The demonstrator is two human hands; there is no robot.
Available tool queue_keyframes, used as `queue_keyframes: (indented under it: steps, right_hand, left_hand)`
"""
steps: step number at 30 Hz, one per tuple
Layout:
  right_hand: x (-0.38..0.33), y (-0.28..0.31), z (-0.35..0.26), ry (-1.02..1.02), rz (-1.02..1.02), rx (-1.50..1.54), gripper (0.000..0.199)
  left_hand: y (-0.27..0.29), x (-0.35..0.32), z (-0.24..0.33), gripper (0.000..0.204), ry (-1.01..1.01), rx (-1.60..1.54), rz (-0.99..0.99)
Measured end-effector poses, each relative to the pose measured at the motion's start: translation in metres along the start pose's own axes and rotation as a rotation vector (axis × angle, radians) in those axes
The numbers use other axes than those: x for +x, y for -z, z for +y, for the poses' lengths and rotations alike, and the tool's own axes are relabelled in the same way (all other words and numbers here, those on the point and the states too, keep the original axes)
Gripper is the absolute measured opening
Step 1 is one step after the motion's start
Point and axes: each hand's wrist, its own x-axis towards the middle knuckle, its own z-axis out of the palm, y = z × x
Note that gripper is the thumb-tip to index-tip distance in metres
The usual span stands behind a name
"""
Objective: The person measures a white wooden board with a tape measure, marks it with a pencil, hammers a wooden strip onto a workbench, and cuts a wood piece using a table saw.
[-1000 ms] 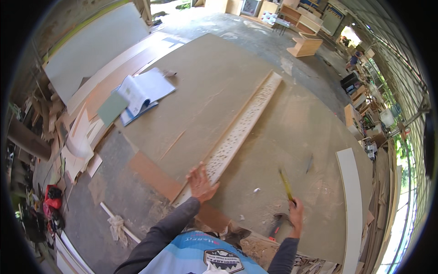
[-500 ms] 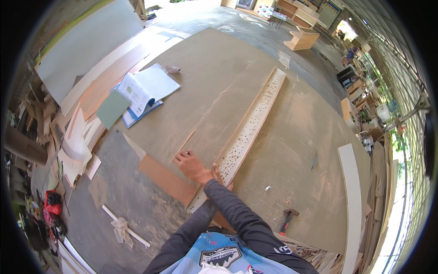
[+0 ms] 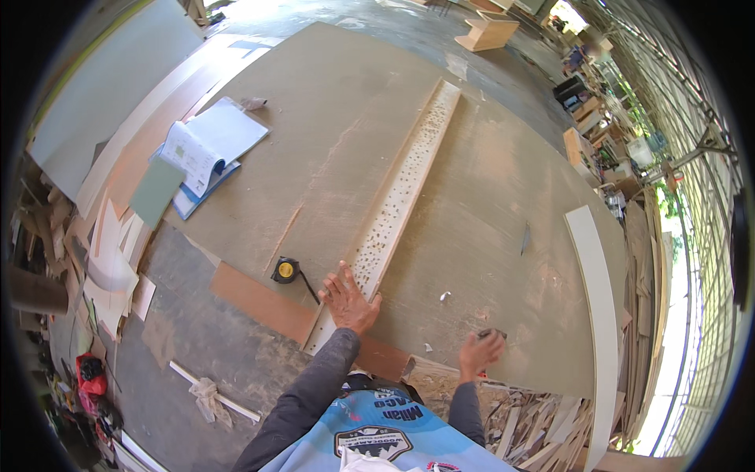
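Note:
A long pale perforated strip (image 3: 405, 177) lies lengthwise on a large plywood sheet (image 3: 487, 197). My left hand (image 3: 350, 299) rests flat on the strip's near end, fingers spread, holding nothing. A yellow and black tape measure (image 3: 285, 270) sits just left of that hand, with a short length of tape pulled out. My right hand (image 3: 480, 352) is down at the sheet's near edge, closed around a small dark tool (image 3: 497, 334). The hand hides most of the tool.
An open booklet (image 3: 206, 145) and a green card (image 3: 156, 191) lie at the left. There is a brown board (image 3: 259, 299) under the strip's end, a curved white panel (image 3: 598, 315) at the right and wood offcuts (image 3: 535, 425) near my right side. A stick with a rag (image 3: 208, 393) lies on the floor.
A second ago my right hand held a yellow-handled hammer up; then the hammer lay on the sheet. The tape measure has appeared beside the strip, and my right hand has dropped to the near edge.

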Motion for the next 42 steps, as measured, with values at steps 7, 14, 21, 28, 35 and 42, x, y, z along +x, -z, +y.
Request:
queue_keyframes:
  steps: [7, 14, 21, 28, 35, 42]
  right_hand:
    - [0.001, 0.003, 0.065, -0.168, -0.359, 0.12, 0.051]
    - [0.036, 0.011, -0.019, -0.449, -0.339, 0.736, 0.033]
    - [0.094, 0.034, -0.181, 0.194, -0.502, 0.779, 0.027]
    - [0.117, 0.082, -0.286, 0.28, -0.115, 1.1, 0.04]
    - [0.128, 0.024, -0.284, 0.448, -0.427, 0.575, 0.041]
    - [0.115, -0.004, -0.284, 0.45, -0.126, 0.803, 0.038]
  left_hand:
    - [-0.008, 0.009, 0.003, 0.121, -0.041, -0.043, -0.02]
    - [0.012, 0.049, 0.027, 0.12, -0.094, -0.113, -0.088]
    - [0.006, 0.05, 0.028, 0.121, -0.068, -0.041, -0.129]
    - [0.014, 0.053, 0.025, 0.123, -0.024, -0.021, -0.197]
    - [0.01, 0.053, 0.021, 0.121, -0.056, -0.073, -0.16]
    - [0.007, 0.049, 0.027, 0.121, -0.095, -0.129, -0.15]
